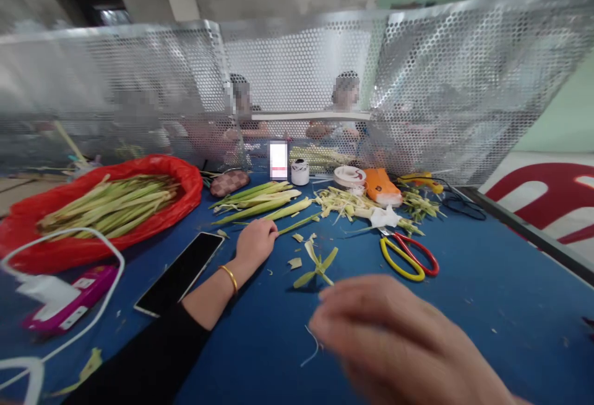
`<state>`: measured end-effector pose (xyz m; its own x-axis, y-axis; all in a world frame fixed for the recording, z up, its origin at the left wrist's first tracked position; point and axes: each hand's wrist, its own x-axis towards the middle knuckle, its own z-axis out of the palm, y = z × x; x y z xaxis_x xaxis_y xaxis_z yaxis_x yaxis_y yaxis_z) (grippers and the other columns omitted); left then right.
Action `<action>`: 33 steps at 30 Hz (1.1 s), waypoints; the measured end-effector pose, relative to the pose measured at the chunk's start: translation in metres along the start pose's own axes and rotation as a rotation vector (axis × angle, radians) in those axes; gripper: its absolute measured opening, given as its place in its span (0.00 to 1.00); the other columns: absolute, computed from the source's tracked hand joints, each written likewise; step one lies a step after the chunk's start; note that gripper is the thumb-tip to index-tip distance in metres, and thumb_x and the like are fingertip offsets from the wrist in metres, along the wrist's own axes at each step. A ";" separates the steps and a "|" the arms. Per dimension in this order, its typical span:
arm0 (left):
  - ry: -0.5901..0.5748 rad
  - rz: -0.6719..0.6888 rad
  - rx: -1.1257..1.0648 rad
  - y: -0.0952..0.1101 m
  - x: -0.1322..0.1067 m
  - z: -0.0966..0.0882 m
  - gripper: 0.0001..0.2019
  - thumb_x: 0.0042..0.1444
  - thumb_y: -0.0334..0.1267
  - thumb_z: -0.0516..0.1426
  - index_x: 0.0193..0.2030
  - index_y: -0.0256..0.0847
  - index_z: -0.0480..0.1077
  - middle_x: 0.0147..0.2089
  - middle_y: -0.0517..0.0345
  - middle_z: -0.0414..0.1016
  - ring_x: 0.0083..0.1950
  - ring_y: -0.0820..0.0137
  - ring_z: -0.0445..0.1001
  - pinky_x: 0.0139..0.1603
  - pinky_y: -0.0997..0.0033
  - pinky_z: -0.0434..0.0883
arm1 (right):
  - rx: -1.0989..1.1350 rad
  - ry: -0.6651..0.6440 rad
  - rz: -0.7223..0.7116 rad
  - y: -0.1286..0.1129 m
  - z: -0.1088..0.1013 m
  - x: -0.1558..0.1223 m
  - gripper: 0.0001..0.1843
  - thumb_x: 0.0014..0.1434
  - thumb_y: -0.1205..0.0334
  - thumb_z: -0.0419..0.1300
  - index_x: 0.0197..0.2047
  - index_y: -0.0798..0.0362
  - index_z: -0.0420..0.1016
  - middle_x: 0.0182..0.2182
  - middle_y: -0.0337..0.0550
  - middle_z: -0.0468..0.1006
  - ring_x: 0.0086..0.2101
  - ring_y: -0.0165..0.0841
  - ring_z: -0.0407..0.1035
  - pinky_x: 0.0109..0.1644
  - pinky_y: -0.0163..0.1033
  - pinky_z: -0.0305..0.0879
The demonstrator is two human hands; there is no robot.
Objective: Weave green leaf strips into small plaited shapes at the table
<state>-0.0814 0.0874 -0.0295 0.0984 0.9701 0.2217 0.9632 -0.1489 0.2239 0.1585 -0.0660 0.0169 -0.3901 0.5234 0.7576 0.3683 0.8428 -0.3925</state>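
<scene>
My left hand (255, 245), wearing a gold bangle, is closed at the near end of the husk pile, its fingers on a thin green husk strip (301, 224). Just beyond it lie several long pale-green husks (260, 200). In the foreground my right hand (394, 337) is blurred, its fingers curled together; what they hold, if anything, is hidden. A fine white thread (317, 349) shows close to those fingertips. Between the hands a small flower-like piece of folded husk (316, 269) rests on the blue table. Scissors (408, 256) with yellow and red handles lie to the right.
At left are a red bag (185, 207) of husks, a magenta power strip (74, 300) with a white plug, and a black phone (180, 275). Husk scraps (338, 202), a tape roll (349, 177) and an orange packet (383, 187) sit behind. A perforated metal screen (297, 52) separates other people.
</scene>
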 end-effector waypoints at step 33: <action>0.067 -0.168 -0.026 -0.003 0.034 -0.020 0.10 0.63 0.37 0.50 0.40 0.39 0.72 0.36 0.52 0.77 0.39 0.64 0.75 0.37 0.68 0.67 | -0.304 -0.134 0.528 0.138 0.016 -0.014 0.16 0.59 0.58 0.50 0.37 0.50 0.79 0.37 0.46 0.80 0.38 0.41 0.75 0.41 0.44 0.69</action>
<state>-0.0860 0.1172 -0.0041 -0.0813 0.9669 0.2418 0.9578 0.0087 0.2872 0.2009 0.0447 -0.0561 -0.1850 0.8875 0.4221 0.7563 0.4029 -0.5155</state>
